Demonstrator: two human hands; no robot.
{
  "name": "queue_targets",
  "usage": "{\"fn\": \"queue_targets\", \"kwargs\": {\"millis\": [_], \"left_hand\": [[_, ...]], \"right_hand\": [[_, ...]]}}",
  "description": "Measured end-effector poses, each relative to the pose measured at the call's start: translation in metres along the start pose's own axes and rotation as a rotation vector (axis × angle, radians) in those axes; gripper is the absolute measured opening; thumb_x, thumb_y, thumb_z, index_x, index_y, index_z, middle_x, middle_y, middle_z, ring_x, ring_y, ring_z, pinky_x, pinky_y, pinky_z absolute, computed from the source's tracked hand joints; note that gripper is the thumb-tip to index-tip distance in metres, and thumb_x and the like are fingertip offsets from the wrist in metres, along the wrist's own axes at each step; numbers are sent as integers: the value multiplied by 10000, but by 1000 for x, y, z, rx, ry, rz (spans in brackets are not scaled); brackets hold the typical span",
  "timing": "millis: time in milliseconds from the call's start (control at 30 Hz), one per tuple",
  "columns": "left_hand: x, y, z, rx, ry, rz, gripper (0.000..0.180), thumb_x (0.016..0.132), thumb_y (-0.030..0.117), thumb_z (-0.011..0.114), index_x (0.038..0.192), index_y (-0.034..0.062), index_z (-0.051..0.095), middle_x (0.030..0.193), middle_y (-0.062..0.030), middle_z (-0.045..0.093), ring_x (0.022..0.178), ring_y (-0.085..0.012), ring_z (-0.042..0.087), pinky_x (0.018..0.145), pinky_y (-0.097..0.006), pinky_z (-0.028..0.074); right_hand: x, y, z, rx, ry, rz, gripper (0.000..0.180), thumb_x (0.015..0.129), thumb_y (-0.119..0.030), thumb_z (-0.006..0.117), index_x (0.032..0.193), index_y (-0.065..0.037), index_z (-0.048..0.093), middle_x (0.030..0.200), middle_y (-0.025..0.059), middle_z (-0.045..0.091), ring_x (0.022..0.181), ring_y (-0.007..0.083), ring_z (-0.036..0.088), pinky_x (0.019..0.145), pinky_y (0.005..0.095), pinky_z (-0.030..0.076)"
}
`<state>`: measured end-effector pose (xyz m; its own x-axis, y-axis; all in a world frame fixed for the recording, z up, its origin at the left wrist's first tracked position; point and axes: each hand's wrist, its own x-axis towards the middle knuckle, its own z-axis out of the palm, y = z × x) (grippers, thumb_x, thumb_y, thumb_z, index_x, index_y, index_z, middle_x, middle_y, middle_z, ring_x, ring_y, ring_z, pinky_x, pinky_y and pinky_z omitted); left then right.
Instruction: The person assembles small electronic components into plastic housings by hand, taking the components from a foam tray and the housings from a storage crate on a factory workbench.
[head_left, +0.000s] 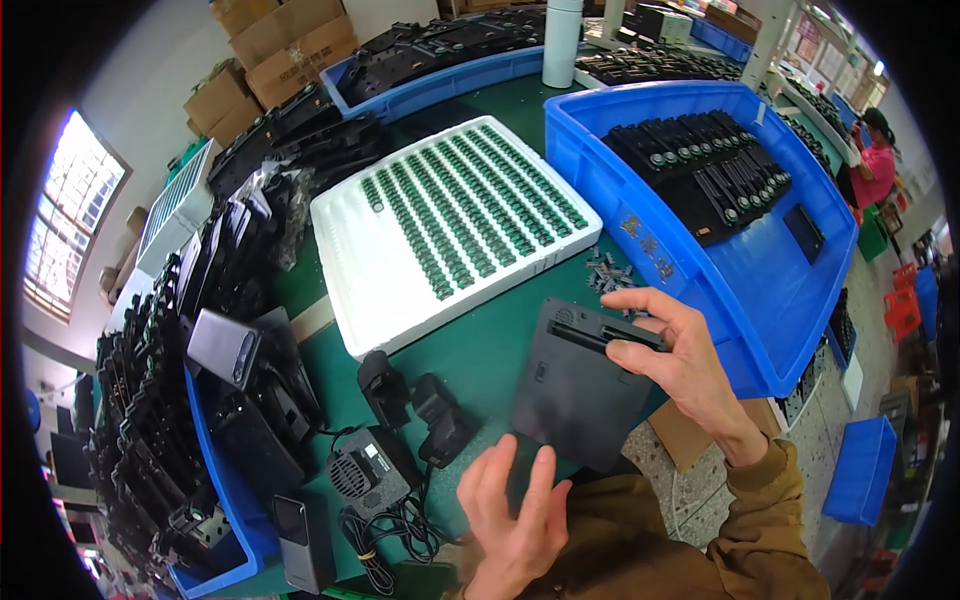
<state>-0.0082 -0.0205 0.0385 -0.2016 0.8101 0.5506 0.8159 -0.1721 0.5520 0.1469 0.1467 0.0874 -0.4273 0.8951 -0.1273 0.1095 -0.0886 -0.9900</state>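
My right hand [690,360] is closed round the upper right edge of a flat black plastic housing [580,390], thumb on the face and fingers at the top edge. The housing is tilted above the green table; it has a long slot and a round patch of small holes near its top. At its lower left corner my left hand [515,510] is open, fingers spread; whether the fingertips touch the housing I cannot tell. Beyond the housing lies a small pile of metal parts [610,272]. A white foam tray [365,285] holds rows of small green circuit boards.
On the right stands a blue bin [660,250] with black housings [725,185]. Left of my hands lie a black speaker-like box [370,470] with coiled cable [370,555], black plugs [445,425] and a grey block [303,540]. Stacked black housings [150,430] fill the left side. A co-worker [873,170] sits far right.
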Motion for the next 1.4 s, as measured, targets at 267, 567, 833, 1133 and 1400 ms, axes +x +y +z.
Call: {"fn": "queue_targets", "kwargs": {"millis": [267,567,833,1133,1400], "left_hand": [[8,-10,29,-26,83,110,340,728,-20,677,1063,4,732,1107,-155,673,875,-278,645,731,-357,523],[-11,-5,35,-191,147,142,399,717,-72,670,1115,-85,650,967,-189,658,817,-326,644,692,-397,534],[-17,15,32,-480,186,-270,218,854,-86,629,1070,-102,656,900,-218,678,724,-269,661,663,-327,543],[-15,9,22,-891,-261,-753,179,973,13,571,1097,-87,654,931,-160,729,788,-193,715,729,-291,582],[2,-13,16,-242,-37,-44,334,748,-54,716,1079,-45,675,1085,-168,679,956,-345,666,819,-412,550]], "right_hand": [[-14,-25,-6,160,-19,47,430,891,-97,680,1291,8,563,1026,78,693,906,101,654,805,234,521],[-11,-26,-8,281,-262,6,579,792,-41,725,1339,-4,538,1073,51,638,954,95,619,808,236,525],[27,-5,0,-533,-150,-270,432,802,30,700,1215,-18,582,996,35,609,929,101,592,840,254,485],[64,22,11,-263,-292,-110,295,834,30,646,1125,4,602,1036,74,658,974,136,612,875,291,483],[79,16,35,-568,-323,-264,279,834,0,641,1112,2,624,1032,94,669,974,196,631,886,327,485]]}}
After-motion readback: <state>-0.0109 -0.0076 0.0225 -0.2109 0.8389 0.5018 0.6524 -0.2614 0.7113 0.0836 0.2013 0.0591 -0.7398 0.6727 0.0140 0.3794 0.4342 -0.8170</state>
